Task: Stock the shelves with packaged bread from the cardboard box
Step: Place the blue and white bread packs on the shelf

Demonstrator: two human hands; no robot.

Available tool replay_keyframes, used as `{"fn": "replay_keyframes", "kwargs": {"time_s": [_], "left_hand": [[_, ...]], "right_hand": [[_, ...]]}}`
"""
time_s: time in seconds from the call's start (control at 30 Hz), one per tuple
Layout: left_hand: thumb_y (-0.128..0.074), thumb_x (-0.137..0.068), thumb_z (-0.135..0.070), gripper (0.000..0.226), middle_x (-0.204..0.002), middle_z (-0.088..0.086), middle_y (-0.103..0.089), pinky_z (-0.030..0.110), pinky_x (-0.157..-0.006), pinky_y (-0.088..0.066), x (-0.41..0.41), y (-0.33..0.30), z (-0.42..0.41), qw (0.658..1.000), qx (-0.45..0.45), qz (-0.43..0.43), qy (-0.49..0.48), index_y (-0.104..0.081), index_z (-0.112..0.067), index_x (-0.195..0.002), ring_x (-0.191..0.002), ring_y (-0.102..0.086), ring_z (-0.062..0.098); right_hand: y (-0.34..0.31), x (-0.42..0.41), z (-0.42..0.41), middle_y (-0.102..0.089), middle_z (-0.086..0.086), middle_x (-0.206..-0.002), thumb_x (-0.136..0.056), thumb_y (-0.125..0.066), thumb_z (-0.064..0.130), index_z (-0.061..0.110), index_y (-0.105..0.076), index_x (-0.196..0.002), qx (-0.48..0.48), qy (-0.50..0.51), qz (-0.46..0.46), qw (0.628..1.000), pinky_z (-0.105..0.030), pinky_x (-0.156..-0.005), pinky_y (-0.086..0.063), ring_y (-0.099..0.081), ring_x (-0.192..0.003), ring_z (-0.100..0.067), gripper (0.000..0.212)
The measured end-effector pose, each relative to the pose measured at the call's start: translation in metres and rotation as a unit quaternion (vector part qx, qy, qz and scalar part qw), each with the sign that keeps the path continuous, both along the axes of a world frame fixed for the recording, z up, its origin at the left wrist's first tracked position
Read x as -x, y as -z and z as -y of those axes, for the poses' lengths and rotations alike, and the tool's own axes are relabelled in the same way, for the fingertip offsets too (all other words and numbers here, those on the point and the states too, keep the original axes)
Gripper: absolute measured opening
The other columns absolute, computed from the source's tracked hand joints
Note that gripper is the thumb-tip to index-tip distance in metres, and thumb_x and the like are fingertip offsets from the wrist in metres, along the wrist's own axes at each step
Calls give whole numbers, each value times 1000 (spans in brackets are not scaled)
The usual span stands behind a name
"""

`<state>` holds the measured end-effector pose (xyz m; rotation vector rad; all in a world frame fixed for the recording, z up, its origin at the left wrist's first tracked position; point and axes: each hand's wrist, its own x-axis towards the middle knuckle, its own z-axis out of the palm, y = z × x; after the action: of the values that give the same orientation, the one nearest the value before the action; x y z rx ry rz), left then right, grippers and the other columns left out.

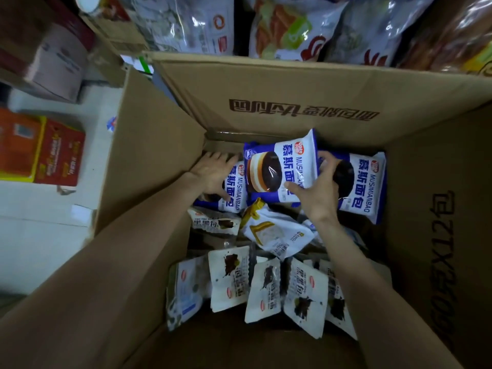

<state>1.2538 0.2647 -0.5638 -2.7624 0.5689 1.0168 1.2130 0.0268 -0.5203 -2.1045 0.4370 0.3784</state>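
Inside the box, the right hand pinches a blue pack by its edge, lifting it clear, while the left hand, fingers spread, presses a neighbouring pack flat.

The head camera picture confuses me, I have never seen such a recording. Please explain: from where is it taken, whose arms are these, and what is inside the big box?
The camera sits on a person's head and looks down, so both arms are that person's own. They reach into an open cardboard box on the floor. The right hand grips a blue-and-white bread packet, raised above the others. The left hand lies on a second packet of that kind; a third one is at the right. Nearer to the person lie white bread packets with dark prints. Above the box, large shiny bags are visible.
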Motion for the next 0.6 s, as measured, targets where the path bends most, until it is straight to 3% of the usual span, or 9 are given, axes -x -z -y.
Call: {"fn": "replay_keyframes", "kwargs": {"time_s": [0.07, 0.13, 0.2, 0.27, 0.33, 0.43, 0.5, 0.6], "left_hand": [[-71, -65, -66, 118, -137, 13, -39, 38, -104, -30, 5, -3, 1, 998, -18, 47, 22, -11, -11, -149, -124, -39, 28], [-71, -68, -62, 106, -129, 12, -41, 37, -100, -32, 10, -5, 0, 994, -8, 99, 42, -21, -12, -146, -118, -40, 28], [-74, -68, -55, 90, -124, 12, -42, 37, -96, -34, 12, -7, -1, 990, 19, 133, 51, -35, -13, -137, -113, -40, 28], [-75, -69, -51, 80, -124, 12, -43, 38, -98, -34, 12, -8, -1, 988, 26, 138, 57, -40, -12, -129, -113, -41, 28], [-74, -72, -48, 76, -124, 12, -49, 39, -106, -27, 12, -7, 1, 989, 24, 132, 65, -38, -10, -127, -116, -46, 28], [-72, -74, -49, 75, -119, 11, -57, 40, -111, -22, 16, -13, 0, 988, 39, 145, 46, -37, -8, -126, -114, -53, 27], [-77, -66, -53, 79, -109, 13, -60, 42, -107, -32, 21, -25, -4, 979, 64, 185, 58, -42, -5, -119, -103, -58, 29], [-83, -54, -56, 88, -91, 18, -62, 38, -93, -44, 32, -48, -9, 956, 171, 239, -20, -49, 4, -107, -86, -63, 34]], "right_hand": [[-8, 0, 4, -53, -2, -130, -71, -82, 19, 25, -27, -140, -7, 44, 3, 999, -45, -93, -49, -57, -114, -23, 89], [-16, 2, 10, -53, -3, -132, -71, -82, 20, 20, -34, -141, -1, 69, 26, 997, -39, -96, -48, -55, -117, -20, 85], [-23, 4, 17, -54, -1, -128, -74, -79, 17, 16, -43, -134, -4, 63, 48, 997, -18, -88, -48, -54, -114, -15, 70], [-26, 6, 25, -54, 4, -122, -76, -77, 14, 17, -44, -132, -17, 52, 47, 997, -1, -70, -43, -54, -106, -9, 65], [-28, 7, 28, -56, 4, -119, -78, -76, 15, 19, -42, -133, -36, 46, 34, 998, -1, -61, -44, -55, -98, -6, 65], [-37, 9, 30, -56, 3, -126, -79, -76, 19, 20, -40, -137, -36, 41, 40, 998, -4, -68, -45, -53, -95, 2, 68], [-52, 12, 31, -52, 9, -125, -80, -75, 18, 22, -38, -138, -33, 46, 70, 996, 0, -67, -43, -50, -93, 13, 69], [-82, 22, 40, -56, 4, -127, -79, -75, 20, 28, -37, -132, -25, 59, 122, 991, -8, -69, -50, -58, -103, -1, 65]]}}
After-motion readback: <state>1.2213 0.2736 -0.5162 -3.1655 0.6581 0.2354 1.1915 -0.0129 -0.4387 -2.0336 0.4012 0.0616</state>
